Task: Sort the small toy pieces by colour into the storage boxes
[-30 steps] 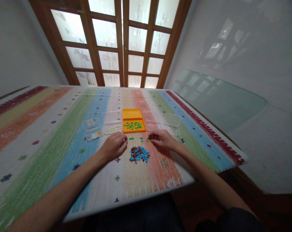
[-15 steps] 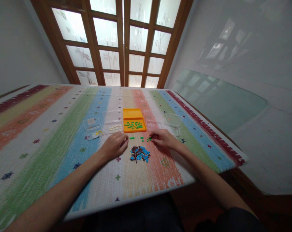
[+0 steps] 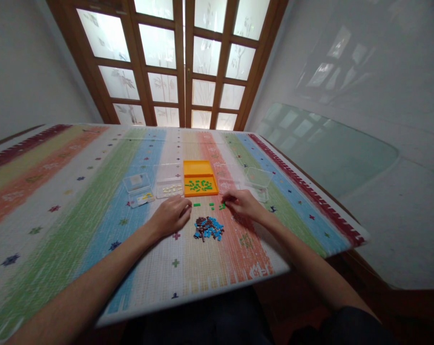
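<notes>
My right hand [image 3: 240, 203] is at the small green bricks [image 3: 222, 207] on the cloth, its fingertips pinched together on a green brick [image 3: 223, 204]. My left hand [image 3: 171, 213] rests on the cloth with curled fingers, and whatever they may hold is hidden. Just beyond its fingertips lies a flat green brick [image 3: 197, 205]. Between the hands are two more small green bricks [image 3: 211, 204]. Closer to me sits a mixed pile of brown and blue bricks [image 3: 209, 228]. Behind the loose bricks, an open orange box [image 3: 198, 167] holds many green bricks [image 3: 199, 185].
Left of the orange box stand an open clear box [image 3: 169, 189] with cream pieces and another clear box [image 3: 141, 197] with yellow pieces. More clear boxes [image 3: 259, 177] are to its right. A striped cloth [image 3: 105, 230] covers the table, whose front edge is near my body.
My right fingertips have shifted slightly up and away from the small green bricks, showing more of them. My left hand has stayed in place.
</notes>
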### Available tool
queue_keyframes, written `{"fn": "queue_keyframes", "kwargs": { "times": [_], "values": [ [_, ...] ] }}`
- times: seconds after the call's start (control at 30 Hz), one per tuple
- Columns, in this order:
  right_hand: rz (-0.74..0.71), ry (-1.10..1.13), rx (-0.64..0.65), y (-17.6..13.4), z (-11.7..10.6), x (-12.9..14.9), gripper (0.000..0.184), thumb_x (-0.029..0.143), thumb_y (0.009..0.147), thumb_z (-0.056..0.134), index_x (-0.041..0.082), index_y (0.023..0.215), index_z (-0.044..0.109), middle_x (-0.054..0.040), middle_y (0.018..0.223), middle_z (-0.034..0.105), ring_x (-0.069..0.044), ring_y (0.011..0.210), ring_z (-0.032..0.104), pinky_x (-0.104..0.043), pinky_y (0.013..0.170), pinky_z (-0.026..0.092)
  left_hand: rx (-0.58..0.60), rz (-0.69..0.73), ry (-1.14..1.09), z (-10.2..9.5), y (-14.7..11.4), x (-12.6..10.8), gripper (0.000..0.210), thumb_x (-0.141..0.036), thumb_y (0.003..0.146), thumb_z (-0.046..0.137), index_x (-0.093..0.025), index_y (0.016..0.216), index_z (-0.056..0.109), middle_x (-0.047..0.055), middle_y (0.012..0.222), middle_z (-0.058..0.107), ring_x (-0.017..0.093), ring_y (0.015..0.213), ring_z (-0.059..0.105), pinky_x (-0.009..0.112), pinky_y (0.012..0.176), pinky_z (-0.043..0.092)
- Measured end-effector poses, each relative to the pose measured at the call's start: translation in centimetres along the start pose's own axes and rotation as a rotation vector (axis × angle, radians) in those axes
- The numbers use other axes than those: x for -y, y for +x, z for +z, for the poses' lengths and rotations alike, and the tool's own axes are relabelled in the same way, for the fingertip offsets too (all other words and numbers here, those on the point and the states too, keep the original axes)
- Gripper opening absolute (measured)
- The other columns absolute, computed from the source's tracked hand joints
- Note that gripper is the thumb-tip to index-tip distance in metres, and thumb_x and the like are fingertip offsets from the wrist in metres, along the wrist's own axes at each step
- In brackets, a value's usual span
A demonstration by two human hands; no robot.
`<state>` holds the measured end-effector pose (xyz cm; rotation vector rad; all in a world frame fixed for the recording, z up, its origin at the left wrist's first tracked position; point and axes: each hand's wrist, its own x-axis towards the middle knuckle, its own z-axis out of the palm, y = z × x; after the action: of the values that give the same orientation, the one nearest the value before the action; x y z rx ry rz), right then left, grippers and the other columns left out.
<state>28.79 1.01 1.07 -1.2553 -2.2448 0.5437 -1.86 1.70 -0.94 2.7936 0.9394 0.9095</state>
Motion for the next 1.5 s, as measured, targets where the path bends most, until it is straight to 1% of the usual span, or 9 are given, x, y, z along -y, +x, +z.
{"fn": "queue_keyframes", "kwargs": {
  "times": [0.1, 0.2, 0.4, 0.63, 0.83, 1.03, 1.23, 1.37, 1.5],
  "values": [
    [-0.017, 0.022, 0.041, -0.08, -0.09, 0.08, 0.020, 0.010, 0.086, 0.059, 0.020, 0.100, 0.070, -0.0051, 0.093, 0.077, -0.017, 0.082, 0.070, -0.030, 0.076, 0.054, -0.016, 0.024, 0.008, 0.08, 0.00, 0.02, 0.013, -0.018, 0.095, 0.049, -0.018, 0.091, 0.062, 0.006, 0.078, 0.067, 0.021, 0.074, 0.060, 0.035, 0.072, 0.049],
    [-0.073, 0.010, 0.100, -0.26, -0.23, 0.17, 0.027, 0.007, 0.082, 0.062, 0.019, 0.104, 0.070, -0.0045, 0.094, 0.076, -0.017, 0.081, 0.069, -0.030, 0.077, 0.053, -0.028, 0.038, 0.012, 0.11, 0.02, 0.03, 0.014, -0.018, 0.095, 0.049, -0.018, 0.090, 0.062, 0.006, 0.078, 0.067, 0.021, 0.073, 0.061, 0.035, 0.071, 0.050],
    [-0.108, -0.035, 0.126, -0.38, -0.30, 0.27, 0.025, 0.008, 0.084, 0.063, 0.022, 0.104, 0.069, -0.0037, 0.094, 0.074, -0.017, 0.083, 0.066, -0.031, 0.079, 0.052, -0.028, 0.036, 0.009, 0.13, -0.04, 0.17, 0.013, -0.018, 0.096, 0.049, -0.018, 0.091, 0.061, 0.006, 0.080, 0.068, 0.021, 0.075, 0.062, 0.035, 0.073, 0.050],
    [-0.110, -0.142, 0.071, -0.41, 0.06, 0.02, 0.018, 0.013, 0.086, 0.066, 0.019, 0.102, 0.072, -0.0058, 0.093, 0.067, -0.017, 0.080, 0.061, -0.031, 0.077, 0.050, -0.027, 0.025, 0.013, 0.17, -0.03, 0.18, 0.013, -0.018, 0.095, 0.050, -0.019, 0.091, 0.062, 0.006, 0.079, 0.067, 0.020, 0.073, 0.061, 0.034, 0.072, 0.049],
    [-0.099, -0.132, 0.108, -0.35, 0.02, 0.15, 0.018, 0.013, 0.088, 0.064, 0.021, 0.100, 0.075, -0.0057, 0.094, 0.068, -0.016, 0.078, 0.060, -0.031, 0.078, 0.050, -0.011, 0.032, 0.016, 0.14, -0.01, 0.13, 0.013, -0.017, 0.095, 0.050, -0.018, 0.091, 0.062, 0.006, 0.077, 0.067, 0.021, 0.073, 0.060, 0.035, 0.072, 0.049],
    [-0.110, -0.115, 0.145, -0.12, -0.15, 0.02, 0.018, 0.012, 0.089, 0.063, 0.019, 0.100, 0.076, -0.0061, 0.093, 0.068, -0.015, 0.076, 0.059, -0.030, 0.076, 0.050, 0.002, 0.032, 0.008, 0.10, -0.01, 0.13, 0.014, -0.018, 0.096, 0.049, -0.018, 0.091, 0.062, 0.007, 0.080, 0.069, 0.022, 0.076, 0.062, 0.036, 0.073, 0.050],
    [-0.110, -0.146, 0.143, -0.17, -0.35, 0.17, 0.016, 0.014, 0.090, 0.062, 0.019, 0.099, 0.074, -0.0057, 0.093, 0.067, -0.014, 0.075, 0.058, -0.029, 0.075, 0.049, 0.010, 0.032, -0.002, 0.02, 0.04, 0.14, 0.016, -0.019, 0.096, 0.048, -0.018, 0.092, 0.062, 0.007, 0.080, 0.069, 0.022, 0.074, 0.061, 0.036, 0.072, 0.050],
    [-0.110, -0.153, 0.146, -0.15, -0.46, 0.21, 0.018, 0.015, 0.090, 0.062, 0.019, 0.104, 0.074, -0.0059, 0.096, 0.066, -0.015, 0.078, 0.059, -0.030, 0.077, 0.049, 0.012, 0.036, 0.003, 0.03, 0.08, 0.16, 0.016, -0.019, 0.096, 0.048, -0.018, 0.091, 0.063, 0.007, 0.079, 0.068, 0.022, 0.074, 0.061, 0.036, 0.072, 0.050],
    [-0.141, -0.127, 0.174, -0.01, -0.50, -0.18, 0.017, 0.015, 0.091, 0.062, 0.019, 0.102, 0.075, -0.0074, 0.099, 0.068, -0.017, 0.086, 0.062, -0.031, 0.081, 0.050, 0.015, 0.031, -0.004, 0.10, 0.10, 0.14, 0.016, -0.020, 0.097, 0.047, -0.018, 0.091, 0.063, 0.007, 0.079, 0.068, 0.021, 0.074, 0.061, 0.036, 0.073, 0.050]
  ]
}}
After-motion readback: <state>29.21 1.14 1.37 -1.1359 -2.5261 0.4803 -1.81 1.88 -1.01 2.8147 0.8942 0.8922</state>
